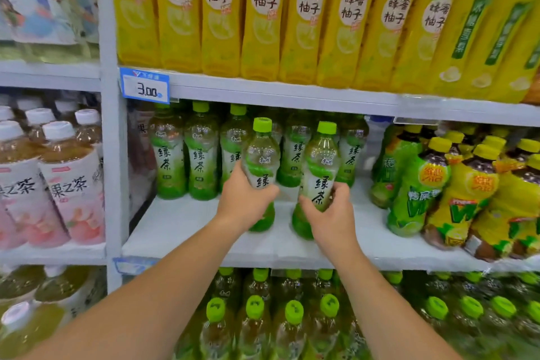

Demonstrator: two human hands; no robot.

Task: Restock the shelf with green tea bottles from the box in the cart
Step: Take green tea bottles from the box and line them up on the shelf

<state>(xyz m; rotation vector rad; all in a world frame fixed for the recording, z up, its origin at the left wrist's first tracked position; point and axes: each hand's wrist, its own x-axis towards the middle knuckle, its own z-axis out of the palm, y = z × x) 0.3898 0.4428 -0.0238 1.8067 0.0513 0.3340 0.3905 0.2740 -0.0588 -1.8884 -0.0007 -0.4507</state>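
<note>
**Observation.** The left hand [247, 199] is wrapped round the waist of a clear plastic green tea bottle with a lime-green cap [261, 155]. The right hand [331, 213] grasps a second green tea bottle of the same make [320, 164] low on its label, thumb on the near side and fingers curled behind. Both bottles are at the front of the white metal middle shelf [181, 225], well forward of the back row of green tea bottles [171, 161], with bare board between. I cannot tell whether their bases touch the board. The second bottle leans, cap tipped to the right; the first is close to upright. The box and the cart are out of view.

**Assessment.** The step in hand appears to be setting this pair down.

**Recommendations.**
- Bring the leaning bottle upright before the fingers let go.
- Seat each base flat, then slide it back in line with a bottle of the rear row until they meet.
- Turn each label to the aisle.
- Keep the right-hand bottle away from the crowded yellow-and-green labelled bottles [409, 193] alongside, several of which lean and, in my judgement, could topple if knocked.
- Release one hand at a time.
</note>
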